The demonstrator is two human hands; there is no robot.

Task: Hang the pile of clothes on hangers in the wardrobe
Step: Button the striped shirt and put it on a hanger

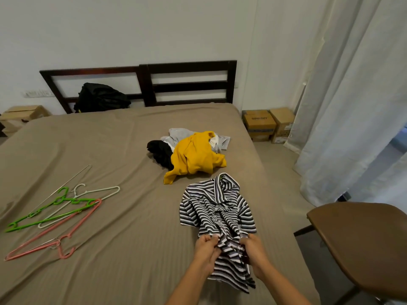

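A black-and-white striped shirt (217, 213) lies crumpled on the tan bed (123, 155) in front of me. My left hand (206, 247) and my right hand (253, 252) both grip its near edge, a short gap apart. Beyond it sits the pile of clothes: a yellow garment (196, 157) on top, a black one (159, 151) to its left and a grey one (180, 134) behind. Several hangers lie at the bed's left: a green hanger (51, 211), a white hanger (99, 192), a pink hanger (72, 227) and a thin wire hanger (66, 184). The wardrobe is out of view.
A brown chair (361, 245) stands close at the right. White curtains (352, 106) hang behind it. Cardboard boxes (267, 124) sit on the floor by the dark headboard (154, 84); another box (21, 116) stands far left. A black bag (100, 97) rests against the headboard.
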